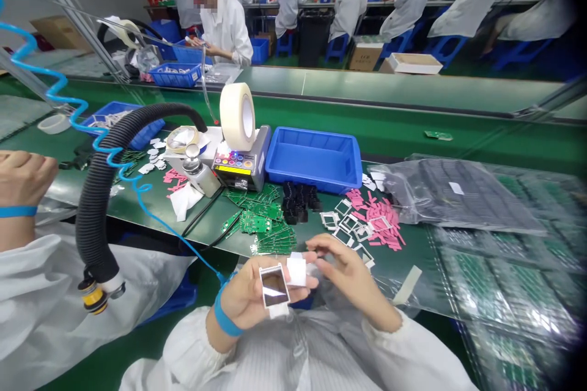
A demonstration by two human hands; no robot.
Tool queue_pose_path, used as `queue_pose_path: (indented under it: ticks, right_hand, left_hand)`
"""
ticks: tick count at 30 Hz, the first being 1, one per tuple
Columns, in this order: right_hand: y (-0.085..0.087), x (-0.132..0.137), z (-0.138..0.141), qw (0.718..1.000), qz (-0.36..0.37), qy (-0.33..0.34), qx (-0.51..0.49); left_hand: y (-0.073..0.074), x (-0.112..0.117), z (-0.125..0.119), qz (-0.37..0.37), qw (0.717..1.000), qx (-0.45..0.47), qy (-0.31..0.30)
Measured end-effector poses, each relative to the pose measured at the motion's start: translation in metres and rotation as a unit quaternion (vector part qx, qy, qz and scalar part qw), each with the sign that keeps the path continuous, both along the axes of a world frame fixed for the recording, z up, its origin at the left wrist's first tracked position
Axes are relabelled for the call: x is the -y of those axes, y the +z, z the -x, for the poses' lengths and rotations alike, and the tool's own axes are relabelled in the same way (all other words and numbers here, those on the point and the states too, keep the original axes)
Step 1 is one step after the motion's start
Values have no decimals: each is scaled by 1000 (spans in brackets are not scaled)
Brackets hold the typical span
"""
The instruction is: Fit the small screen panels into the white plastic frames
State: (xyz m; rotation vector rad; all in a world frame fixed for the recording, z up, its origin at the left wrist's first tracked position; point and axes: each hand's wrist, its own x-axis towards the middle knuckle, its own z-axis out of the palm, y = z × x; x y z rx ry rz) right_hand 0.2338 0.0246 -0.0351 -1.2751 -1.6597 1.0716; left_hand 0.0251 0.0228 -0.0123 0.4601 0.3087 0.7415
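Note:
My left hand [247, 296], with a blue band at the wrist, holds a small display screen [275, 286] set in a white frame. A white square piece [297, 270] lies across the fingers of the same hand, beside the screen. My right hand [346, 269] is just right of that piece, thumb and fingertips drawn together near its edge. What is between those fingertips, if anything, is too small to make out. On the bench beyond my hands are loose white frames [349, 222], pink strips [389, 223], green circuit boards [257, 220] and black parts [299, 200].
A blue bin [314, 159] stands behind the parts, beside a machine [243, 165] carrying a tape roll [236, 116]. A black hose [98, 195] and coiled blue cord [59, 88] hang at left. Bagged black parts [463, 195] lie right. A co-worker's hand [22, 180] is at far left.

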Motion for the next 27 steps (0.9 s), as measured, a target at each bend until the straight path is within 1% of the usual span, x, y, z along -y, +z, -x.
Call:
queue_pose_path:
  ticks: [1, 2, 4, 5, 6, 7, 9, 10, 11, 12, 13, 14, 15, 16, 18, 20, 22, 24, 27]
  right_hand:
    - [8, 0, 1, 997, 15, 40, -63]
    - [16, 1, 3, 987, 37, 87, -128]
    - [28, 1, 10, 954, 88, 168, -232]
    - [31, 2, 14, 940, 107, 192, -261]
    - [33, 2, 17, 929, 122, 203, -283]
    - [34, 3, 20, 922, 130, 199, -305]
    - [36, 5, 22, 919, 132, 158, -337]
    - [38, 7, 21, 922, 128, 126, -342]
    - [41, 8, 18, 930, 116, 94, -335]
    - [46, 9, 14, 942, 89, 72, -314]
    - [53, 9, 9, 957, 48, 68, -277]
    - [61, 9, 5, 970, -3, 86, -225]
    - [69, 8, 1, 977, -59, 120, -164]
    - [77, 6, -1, 976, -112, 162, -99]
    - [90, 2, -2, 954, -191, 230, 13]
    - [98, -3, 1, 930, -252, 258, 72]
    - [100, -8, 6, 910, -301, 270, 96]
    - [100, -11, 10, 893, -334, 280, 108]
    - [100, -13, 13, 882, -351, 288, 124]
  left_hand:
    - [2, 1, -3, -1, 1000, 5, -14]
    - [4, 1, -5, -2, 1000, 9, -27]
    - [7, 2, -9, 5, 999, 17, -51]
    - [9, 2, -11, 10, 998, 22, -62]
    - [10, 2, -12, 14, 997, 26, -72]
    - [11, 1, -13, 17, 996, 30, -80]
    - [11, 1, -12, 22, 995, 35, -92]
    - [10, 0, -12, 23, 995, 33, -96]
    - [9, -1, -11, 25, 994, 28, -101]
    - [8, -1, -10, 27, 994, 22, -107]
    - [6, -2, -9, 30, 993, 15, -114]
    - [4, -2, -9, 33, 992, 9, -123]
    - [2, -2, -8, 36, 991, 6, -132]
    - [1, -2, -9, 39, 990, 5, -138]
    - [-1, 0, -10, 44, 989, 9, -141]
    - [0, 1, -12, 51, 989, 16, -140]
    - [1, 3, -14, 63, 987, 25, -144]
    - [2, 4, -14, 74, 986, 27, -148]
    - [3, 5, -13, 77, 986, 14, -146]
